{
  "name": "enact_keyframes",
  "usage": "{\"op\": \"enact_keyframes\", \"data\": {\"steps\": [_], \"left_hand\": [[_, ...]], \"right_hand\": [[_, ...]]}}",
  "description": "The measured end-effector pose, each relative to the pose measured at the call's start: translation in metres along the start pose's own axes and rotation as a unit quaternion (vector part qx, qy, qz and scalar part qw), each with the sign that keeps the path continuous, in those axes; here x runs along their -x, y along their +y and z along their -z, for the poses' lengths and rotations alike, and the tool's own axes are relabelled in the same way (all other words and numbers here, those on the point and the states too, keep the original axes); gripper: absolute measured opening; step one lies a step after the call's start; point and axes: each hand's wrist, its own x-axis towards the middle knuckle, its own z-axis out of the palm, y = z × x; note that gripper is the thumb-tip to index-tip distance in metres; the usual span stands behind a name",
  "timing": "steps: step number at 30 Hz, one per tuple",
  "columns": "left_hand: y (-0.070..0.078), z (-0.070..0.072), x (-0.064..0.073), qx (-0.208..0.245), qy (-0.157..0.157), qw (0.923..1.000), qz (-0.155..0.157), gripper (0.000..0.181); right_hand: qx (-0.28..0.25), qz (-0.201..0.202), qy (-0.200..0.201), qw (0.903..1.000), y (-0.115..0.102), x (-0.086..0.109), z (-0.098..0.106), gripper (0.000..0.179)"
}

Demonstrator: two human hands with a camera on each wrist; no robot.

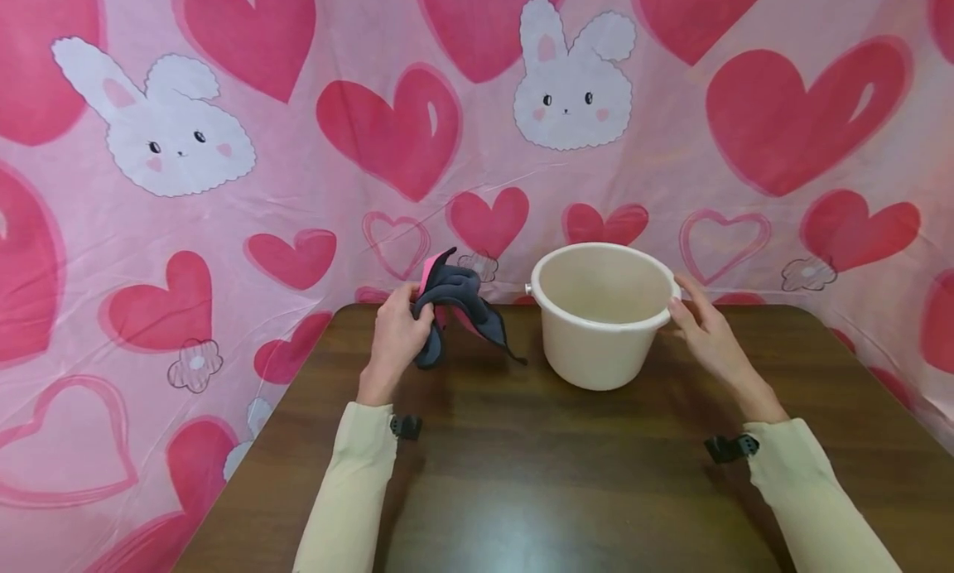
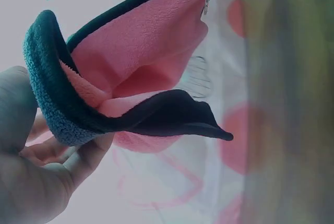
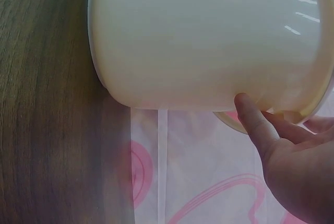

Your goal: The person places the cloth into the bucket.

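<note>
My left hand (image 1: 397,331) grips a bunched microfibre cloth (image 1: 460,293), dark grey on one side and pink on the other. In the left wrist view the cloth (image 2: 146,51) shows its pink face and dark edging, held between thumb and fingers. To the right of the cloth stands a cream plastic bucket (image 1: 596,353), upright on the table. My right hand (image 1: 704,333) holds the bucket's right side at the rim. The right wrist view shows the thumb against the bucket's wall (image 3: 198,41), with other fingers partly hidden by the rim.
The brown wooden table (image 1: 537,474) spreads in front of both arms. Behind its far edge hangs a pink curtain (image 1: 477,167) printed with hearts and rabbits. A small knob (image 1: 528,289) sticks out from the bucket's left side. Each wrist wears a small black mount.
</note>
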Motion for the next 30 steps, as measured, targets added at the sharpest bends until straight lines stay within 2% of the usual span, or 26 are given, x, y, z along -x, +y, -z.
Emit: {"op": "enact_keyframes", "data": {"steps": [6, 16, 22, 30], "left_hand": [[0.022, 0.011, -0.006, 0.031, 0.061, 0.9974, -0.024, 0.03], [0.065, 0.03, -0.013, 0.099, 0.125, 0.9856, -0.057, 0.025], [0.086, 0.032, -0.014, 0.141, 0.128, 0.98, -0.059, 0.029], [0.107, 0.019, -0.018, 0.185, 0.125, 0.973, -0.06, 0.028]], "right_hand": [[0.0, 0.003, 0.0, 1.0, -0.002, 0.001, 0.001, 0.054], [-0.002, -0.001, -0.003, 1.0, -0.006, 0.002, 0.0, 0.054], [0.007, -0.006, -0.003, 1.0, -0.008, 0.004, 0.0, 0.055], [0.009, -0.003, -0.003, 1.0, -0.008, 0.007, 0.0, 0.054]]}}
